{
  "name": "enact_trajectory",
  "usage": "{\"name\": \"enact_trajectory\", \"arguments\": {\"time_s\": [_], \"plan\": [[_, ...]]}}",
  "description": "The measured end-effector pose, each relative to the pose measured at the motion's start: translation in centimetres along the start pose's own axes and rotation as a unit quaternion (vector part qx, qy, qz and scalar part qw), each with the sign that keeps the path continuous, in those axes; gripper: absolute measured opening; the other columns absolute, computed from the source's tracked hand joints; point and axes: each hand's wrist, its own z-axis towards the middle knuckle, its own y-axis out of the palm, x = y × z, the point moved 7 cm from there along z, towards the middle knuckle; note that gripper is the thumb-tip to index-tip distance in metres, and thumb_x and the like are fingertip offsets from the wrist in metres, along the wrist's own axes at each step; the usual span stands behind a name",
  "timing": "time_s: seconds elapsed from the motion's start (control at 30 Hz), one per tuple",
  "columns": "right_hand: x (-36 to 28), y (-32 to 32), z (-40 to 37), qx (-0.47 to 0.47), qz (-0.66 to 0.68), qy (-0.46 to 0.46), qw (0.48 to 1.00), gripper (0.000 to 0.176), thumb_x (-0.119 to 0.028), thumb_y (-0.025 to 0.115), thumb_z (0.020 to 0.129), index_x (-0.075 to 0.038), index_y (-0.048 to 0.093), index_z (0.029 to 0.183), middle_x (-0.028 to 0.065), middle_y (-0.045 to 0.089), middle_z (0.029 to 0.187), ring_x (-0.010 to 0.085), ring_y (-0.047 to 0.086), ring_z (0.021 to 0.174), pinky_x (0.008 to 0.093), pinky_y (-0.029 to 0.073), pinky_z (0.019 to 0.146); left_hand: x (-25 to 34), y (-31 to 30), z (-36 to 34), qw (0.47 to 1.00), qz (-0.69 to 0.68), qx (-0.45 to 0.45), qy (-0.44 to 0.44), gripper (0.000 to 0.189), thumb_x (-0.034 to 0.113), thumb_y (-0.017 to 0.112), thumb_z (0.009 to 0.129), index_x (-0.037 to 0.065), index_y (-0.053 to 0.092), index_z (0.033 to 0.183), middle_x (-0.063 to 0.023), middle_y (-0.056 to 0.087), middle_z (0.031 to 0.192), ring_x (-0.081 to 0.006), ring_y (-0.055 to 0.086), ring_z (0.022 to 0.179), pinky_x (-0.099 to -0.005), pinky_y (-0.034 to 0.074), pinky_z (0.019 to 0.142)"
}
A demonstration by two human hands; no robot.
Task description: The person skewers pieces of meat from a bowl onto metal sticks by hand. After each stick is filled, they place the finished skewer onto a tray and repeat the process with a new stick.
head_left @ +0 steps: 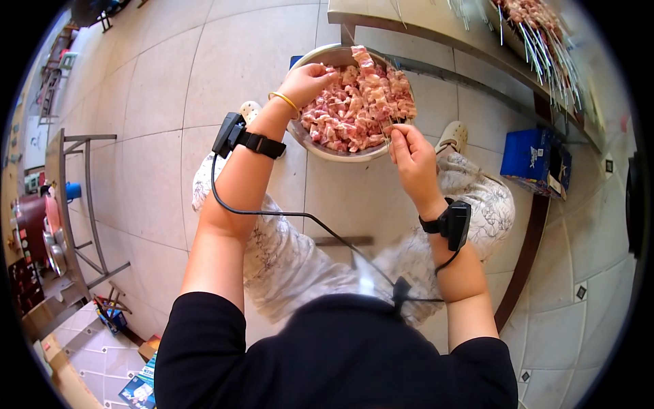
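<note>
A metal bowl (327, 151) on the floor between my feet is filled with small chunks of raw meat (340, 112). Over its left side my left hand (308, 83) is closed in a pinch, with a pinkish piece of meat at the fingertips. My right hand (413, 155) is at the bowl's near right rim, thumb and fingers closed on the bare ends of thin skewers. Loaded meat skewers (376, 88) lead away from those fingers and lie over the meat, the longest reaching the far rim.
A table (436, 37) at the upper right bears a pile of loaded skewers (538, 31), their bare ends jutting past its edge. Below it a blue box (535, 162) sits on the floor. To the left stands a metal-framed table (88, 198). A black cable (300, 215) runs from my left wrist across my lap.
</note>
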Motion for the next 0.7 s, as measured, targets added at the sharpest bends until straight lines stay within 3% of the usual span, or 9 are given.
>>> {"name": "enact_trajectory", "arguments": {"time_s": [0.1, 0.13, 0.23, 0.27, 0.37, 0.47, 0.57, 0.63, 0.7], "plan": [[0.0, -0.4, 0.0, 0.028, -0.017, -0.017, 0.999, 0.018, -0.014, 0.048, 0.099, 0.002, 0.057, 0.100, -0.0042, 0.045, 0.065, 0.0027, 0.040, 0.058, 0.0183, 0.032, 0.052, 0.2, 0.3, 0.2, 0.995, -0.096, -0.031, -0.016, 0.038, 0.033, 0.065, 0.086, -0.004, 0.066, 0.094, -0.0012, 0.064, 0.077, -0.0099, 0.055, 0.069, -0.0263, 0.046, 0.066], [0.1, -0.5, 0.0, 0.036, -0.024, -0.014, 0.999, 0.018, -0.014, 0.048, 0.099, 0.002, 0.057, 0.100, -0.0042, 0.045, 0.065, 0.0027, 0.040, 0.058, 0.0182, 0.032, 0.052, 0.3, 0.0, 0.0, 0.996, -0.078, -0.014, -0.034, 0.034, 0.032, 0.066, 0.084, 0.000, 0.068, 0.094, -0.0053, 0.067, 0.077, -0.0159, 0.060, 0.071, -0.0299, 0.049, 0.069], [0.3, -1.1, 0.2, 0.051, -0.037, -0.004, 0.998, 0.019, -0.015, 0.048, 0.099, 0.001, 0.057, 0.100, -0.0043, 0.045, 0.064, 0.0026, 0.040, 0.058, 0.0182, 0.031, 0.052, -1.8, -1.0, 1.5, 0.987, 0.158, 0.009, 0.005, 0.025, 0.027, 0.066, 0.083, 0.005, 0.069, 0.093, -0.0111, 0.070, 0.085, -0.0230, 0.064, 0.077, -0.0333, 0.050, 0.073], [0.2, -1.1, 0.2, 0.050, -0.036, 0.001, 0.998, 0.019, -0.015, 0.048, 0.099, 0.001, 0.057, 0.100, -0.0043, 0.044, 0.064, 0.0026, 0.040, 0.058, 0.0182, 0.031, 0.052, -2.3, -1.1, 1.9, 0.973, 0.228, 0.010, 0.039, 0.019, 0.022, 0.064, 0.082, 0.008, 0.070, 0.094, -0.0146, 0.069, 0.092, -0.0291, 0.065, 0.085, -0.0368, 0.051, 0.078], [0.0, -1.3, 0.2, 0.049, -0.055, -0.010, 0.997, 0.020, -0.016, 0.048, 0.099, 0.001, 0.057, 0.100, -0.0043, 0.044, 0.064, 0.0026, 0.039, 0.058, 0.0183, 0.031, 0.052, -2.8, -0.9, 1.5, 0.947, 0.315, 0.029, 0.047, 0.020, 0.019, 0.063, 0.080, 0.007, 0.069, 0.095, -0.0143, 0.069, 0.093, -0.0298, 0.065, 0.087, -0.0381, 0.051, 0.079], [-0.2, -1.3, 0.1, 0.050, -0.065, -0.020, 0.996, 0.020, -0.016, 0.048, 0.099, 0.002, 0.057, 0.100, -0.0044, 0.044, 0.064, 0.0027, 0.039, 0.058, 0.0185, 0.031, 0.052, -0.2, 1.1, 0.6, 0.929, 0.332, 0.031, 0.162, 0.019, 0.016, 0.063, 0.077, 0.008, 0.070, 0.093, -0.0139, 0.068, 0.093, -0.0302, 0.065, 0.086, -0.0380, 0.051, 0.078], [-0.1, -1.2, 0.2, 0.053, -0.058, -0.020, 0.997, 0.020, -0.016, 0.048, 0.099, 0.001, 0.058, 0.099, -0.0044, 0.044, 0.064, 0.0027, 0.039, 0.058, 0.0185, 0.031, 0.052, 0.8, 5.2, 0.0, 0.936, 0.290, -0.110, 0.168, 0.017, 0.012, 0.067, 0.075, 0.008, 0.070, 0.091, -0.0122, 0.068, 0.087, -0.0288, 0.064, 0.082, -0.0368, 0.050, 0.076], [-0.1, -1.2, 0.3, 0.053, -0.056, -0.018, 0.997, 0.020, -0.016, 0.049, 0.098, 0.001, 0.058, 0.099, -0.0044, 0.044, 0.064, 0.0027, 0.039, 0.058, 0.0185, 0.032, 0.052, 1.6, 7.2, -1.1, 0.924, 0.281, -0.152, 0.209, 0.016, 0.015, 0.067, 0.074, 0.010, 0.071, 0.089, -0.0118, 0.068, 0.084, -0.0291, 0.064, 0.081, -0.0377, 0.050, 0.074], [-0.2, -1.2, 0.3, 0.053, -0.058, -0.016, 0.997, 0.019, -0.015, 0.049, 0.098, 0.001, 0.058, 0.099, -0.0044, 0.045, 0.064, 0.0027, 0.040, 0.058, 0.0185, 0.032, 0.052, 0.2, 9.1, -1.6, 0.905, 0.336, -0.198, 0.171, 0.016, 0.016, 0.067, 0.073, 0.010, 0.071, 0.088, -0.0117, 0.067, 0.086, -0.0296, 0.063, 0.084, -0.0387, 0.050, 0.075]]}}
